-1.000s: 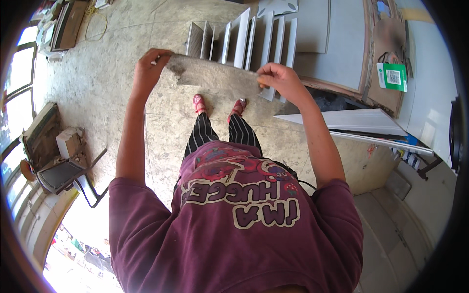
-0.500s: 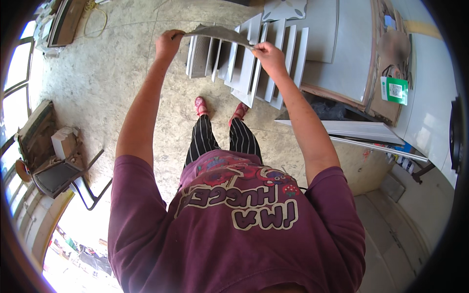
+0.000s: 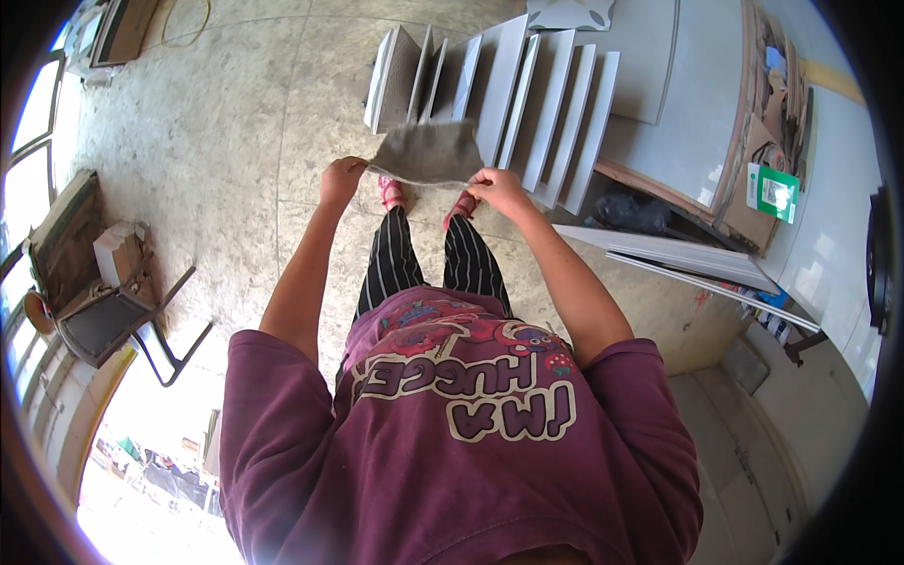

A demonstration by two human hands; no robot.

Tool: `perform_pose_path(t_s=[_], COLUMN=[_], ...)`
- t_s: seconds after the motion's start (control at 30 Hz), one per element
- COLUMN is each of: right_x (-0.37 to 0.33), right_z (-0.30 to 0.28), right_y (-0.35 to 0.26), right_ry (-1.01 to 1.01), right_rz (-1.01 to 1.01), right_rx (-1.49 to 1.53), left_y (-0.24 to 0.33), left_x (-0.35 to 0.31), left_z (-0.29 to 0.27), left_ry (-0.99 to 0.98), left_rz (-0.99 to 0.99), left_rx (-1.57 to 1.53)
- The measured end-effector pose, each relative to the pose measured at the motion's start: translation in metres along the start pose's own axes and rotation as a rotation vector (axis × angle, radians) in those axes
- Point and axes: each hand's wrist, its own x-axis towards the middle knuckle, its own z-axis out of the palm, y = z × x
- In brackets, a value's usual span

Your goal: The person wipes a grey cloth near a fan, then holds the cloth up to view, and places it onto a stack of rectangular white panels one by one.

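Note:
A greyish-brown cloth (image 3: 428, 153) is stretched between my two hands, out in front of me above my feet. My left hand (image 3: 342, 179) pinches its near left corner, and my right hand (image 3: 499, 188) pinches the near right corner. The near edge sags a little between them, while the far part flares out and is blurred by motion. Behind the cloth stands a row of upright tile panels (image 3: 499, 89), pale grey and white, apart from my hands.
Large grey slabs (image 3: 650, 160) lean at the right, with a green-and-white card (image 3: 774, 193) on them. Below them, long white panels (image 3: 673, 256) jut toward me. A dark chair (image 3: 108, 320) with a box (image 3: 120, 254) stands at the left on the concrete floor (image 3: 226, 141).
Both hands have come down and nearer to my body with the cloth. Its far side has swung outward, and the tile row behind shows more fully.

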Motion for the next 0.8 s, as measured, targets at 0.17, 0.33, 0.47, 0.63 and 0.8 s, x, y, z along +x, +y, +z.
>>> perform_pose_path(t_s=[0.17, 0.33, 0.47, 0.63, 0.8], right_x=[-0.008, 0.019, 0.043, 0.059, 0.061], right_z=[-0.020, -0.036, -0.058, -0.089, -0.108], right_y=[-0.021, -0.037, -0.063, -0.096, -0.116], right_ry=[-0.045, 0.160, 0.247, 0.497, 0.551], right_rz=[0.001, -0.119, -0.182, -0.327, -0.471], right_rx=[0.132, 0.164, 0.168, 0.158, 0.263], left_y=[0.012, 0.048, 0.075, 0.112, 0.135], left_x=[-0.003, 0.039, 0.082, 0.126, 0.147], left_z=[-0.032, -0.042, -0.049, -0.065, -0.081], left_ry=[0.022, 0.079, 0.171, 0.203, 0.301], left_rz=[0.073, 0.048, 0.121, 0.149, 0.332], left_rx=[-0.067, -0.102, -0.101, -0.138, -0.210])
